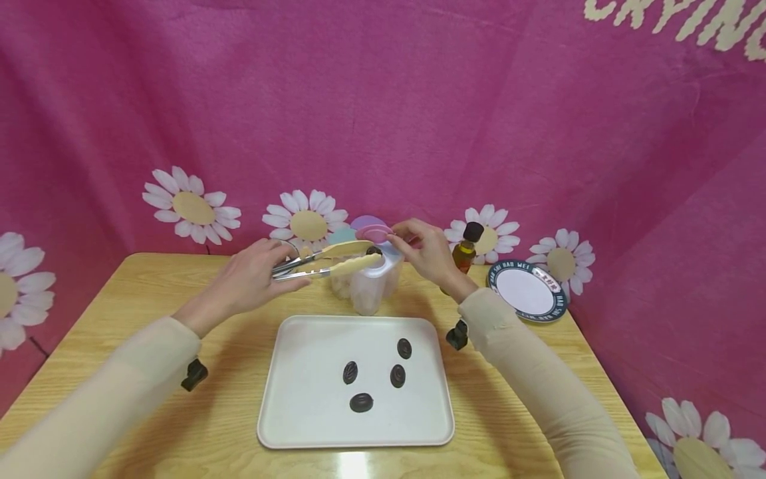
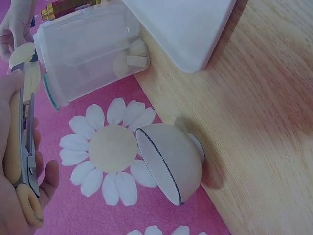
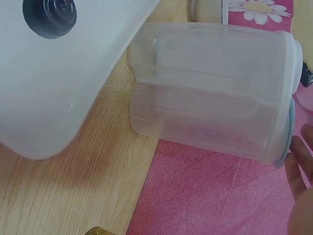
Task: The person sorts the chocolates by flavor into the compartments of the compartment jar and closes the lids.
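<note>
My left hand (image 1: 254, 274) grips metal tongs (image 1: 353, 265) with cream-coloured tips. A dark oval chocolate-like piece (image 1: 374, 251) is between the tips, at the top of a translucent divided container (image 1: 366, 296). With thumb and fingers, my right hand (image 1: 426, 251) pinches the raised pink lid (image 1: 375, 233) of that container. Pale pieces (image 2: 131, 59) lie inside one compartment in the left wrist view. In front, a white tray (image 1: 311, 419) bears several similar dark ovals (image 1: 362, 402).
Behind my right forearm stands an oil bottle (image 1: 463, 256) with a black cap. A dark-rimmed plate (image 1: 526, 291) is at the table's right edge. The left wrist view has a white bowl (image 2: 183, 152) near the back edge. Pink flowered cloth (image 1: 383, 120) hangs behind.
</note>
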Motion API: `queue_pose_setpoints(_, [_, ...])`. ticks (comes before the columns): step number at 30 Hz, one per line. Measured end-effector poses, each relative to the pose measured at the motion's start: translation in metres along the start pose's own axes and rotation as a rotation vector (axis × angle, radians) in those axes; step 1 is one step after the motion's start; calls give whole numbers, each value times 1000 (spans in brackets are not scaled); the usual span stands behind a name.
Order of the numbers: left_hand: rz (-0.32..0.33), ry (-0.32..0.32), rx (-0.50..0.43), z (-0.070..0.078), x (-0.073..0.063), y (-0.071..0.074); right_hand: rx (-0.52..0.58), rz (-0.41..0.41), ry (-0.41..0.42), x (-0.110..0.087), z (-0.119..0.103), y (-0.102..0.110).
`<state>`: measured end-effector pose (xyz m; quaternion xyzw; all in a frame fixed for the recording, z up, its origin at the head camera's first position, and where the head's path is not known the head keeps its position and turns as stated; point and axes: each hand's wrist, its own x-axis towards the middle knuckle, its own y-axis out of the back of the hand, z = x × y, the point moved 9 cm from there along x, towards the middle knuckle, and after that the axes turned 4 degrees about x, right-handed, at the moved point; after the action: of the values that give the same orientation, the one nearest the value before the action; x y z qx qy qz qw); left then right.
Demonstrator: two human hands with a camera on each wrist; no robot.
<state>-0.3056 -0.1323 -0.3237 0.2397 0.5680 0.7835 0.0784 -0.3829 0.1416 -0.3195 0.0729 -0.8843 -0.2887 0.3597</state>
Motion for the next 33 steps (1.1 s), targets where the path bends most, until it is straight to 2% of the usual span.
queue_pose_setpoints(8, [34, -19, 2, 2, -1, 4, -4, -4, -5, -1, 0, 1])
queue_pose_setpoints(13, [36, -18, 7, 0, -10, 6, -8, -11, -11, -1, -1, 0])
queue_pose_setpoints(18, [38, -29, 25, -1, -26, 10, -14, -6, -16, -1, 0, 0])
queue_pose_setpoints(23, [29, -40, 45, -3, -48, 9, -11, -9, -35, -1, 0, -1])
queue_pose_setpoints(29, [13, -97, 107, -2, -72, 1, -21, -10, -39, -1, 1, -1])
queue_pose_setpoints(33, [-30, -124, 121, 0, -85, -10, -25, -10, -34, -1, 1, -1])
